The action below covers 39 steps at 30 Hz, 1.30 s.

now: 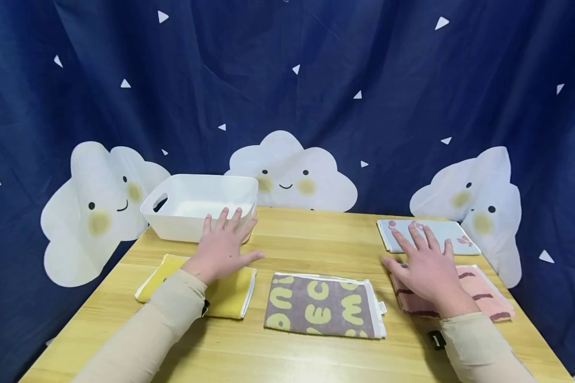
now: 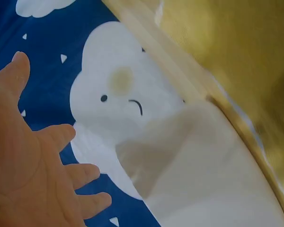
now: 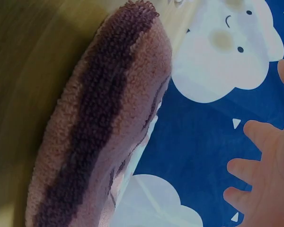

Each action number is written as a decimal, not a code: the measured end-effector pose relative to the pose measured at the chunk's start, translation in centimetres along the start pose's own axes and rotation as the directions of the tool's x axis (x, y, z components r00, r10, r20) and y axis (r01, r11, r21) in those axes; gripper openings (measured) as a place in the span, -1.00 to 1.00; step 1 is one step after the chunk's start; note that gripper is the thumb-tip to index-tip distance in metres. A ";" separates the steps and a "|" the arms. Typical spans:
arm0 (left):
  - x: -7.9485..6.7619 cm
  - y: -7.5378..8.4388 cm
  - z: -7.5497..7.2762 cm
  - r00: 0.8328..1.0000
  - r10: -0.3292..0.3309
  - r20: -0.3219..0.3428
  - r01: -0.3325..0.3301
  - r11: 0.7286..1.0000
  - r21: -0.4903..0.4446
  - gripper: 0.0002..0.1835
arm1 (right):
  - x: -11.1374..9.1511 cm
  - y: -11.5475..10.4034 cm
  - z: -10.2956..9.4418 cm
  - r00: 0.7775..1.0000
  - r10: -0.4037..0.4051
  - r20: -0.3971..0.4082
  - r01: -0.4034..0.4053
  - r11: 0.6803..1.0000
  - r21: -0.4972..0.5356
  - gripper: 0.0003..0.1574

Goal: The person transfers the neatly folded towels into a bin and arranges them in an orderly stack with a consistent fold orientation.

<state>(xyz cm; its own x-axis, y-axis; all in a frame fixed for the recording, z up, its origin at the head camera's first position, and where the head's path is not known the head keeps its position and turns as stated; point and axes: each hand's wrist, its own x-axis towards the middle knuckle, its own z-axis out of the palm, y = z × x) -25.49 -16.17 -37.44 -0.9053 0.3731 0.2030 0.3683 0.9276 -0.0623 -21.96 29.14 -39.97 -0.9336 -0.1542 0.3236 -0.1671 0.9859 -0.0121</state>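
Note:
My left hand [image 1: 222, 247], fingers spread wide, hovers over a folded yellow towel [image 1: 235, 295] with its fingertips overlapping the front of a white plastic bin [image 1: 179, 226] in the head view. My right hand [image 1: 428, 271] is also spread, above a folded pink towel [image 1: 486, 284] with dark stripes. Its fingertips overlap a folded light blue towel [image 1: 452, 234] with pink motifs. Between the hands lies a folded brownish-purple towel [image 1: 333, 306] with yellow letters. The right wrist view shows the pink towel's looped pile [image 3: 104, 104] close up, apart from the fingers.
The wooden table [image 1: 311, 244] carries all the towels and the bin, which stands at its back left with a cut-out handle. Behind it hangs a dark blue curtain [image 1: 263, 42] with white clouds and triangles.

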 end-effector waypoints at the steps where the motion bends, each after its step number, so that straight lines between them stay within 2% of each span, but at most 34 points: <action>1: 0.0 -0.3 -0.1 1.000 -0.003 0.003 0.003 1.000 0.005 -0.02 | -0.1 0.0 0.0 1.000 0.001 0.002 -0.001 1.000 0.003 -0.01; 8: 0.3 -2.8 -0.7 0.999 -0.051 -0.008 0.051 0.999 0.004 -0.01 | -0.3 0.2 0.2 1.000 0.009 0.014 -0.009 1.000 0.013 -0.01; 16: 0.8 -6.3 -0.4 0.992 -0.122 0.017 0.122 0.993 -0.010 0.00 | -0.4 0.5 0.3 0.999 0.019 0.043 -0.020 1.000 0.023 0.02; 26: 0.1 -10.5 -0.3 0.981 -0.190 0.031 0.191 0.981 -0.043 -0.08 | -0.4 0.6 0.6 0.998 0.023 0.059 -0.025 0.999 0.035 0.02; 32: -0.1 -12.1 -0.1 0.977 -0.206 0.057 0.208 0.978 -0.025 -0.06 | -0.4 0.7 0.6 0.998 0.025 0.057 -0.028 0.999 0.046 0.01; 39: -0.4 -13.3 0.2 0.971 -0.226 0.085 0.232 0.970 -0.075 -0.07 | -0.6 0.9 0.4 0.998 0.028 0.053 -0.031 0.998 0.057 -0.01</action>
<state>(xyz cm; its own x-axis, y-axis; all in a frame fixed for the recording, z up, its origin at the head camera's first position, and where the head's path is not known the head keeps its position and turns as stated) -30.09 -28.64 -36.83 -0.9797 0.1543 0.1283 0.1630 0.9848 0.0600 -21.71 30.07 -40.55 -0.9534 -0.1297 0.2725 -0.1557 0.9849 -0.0758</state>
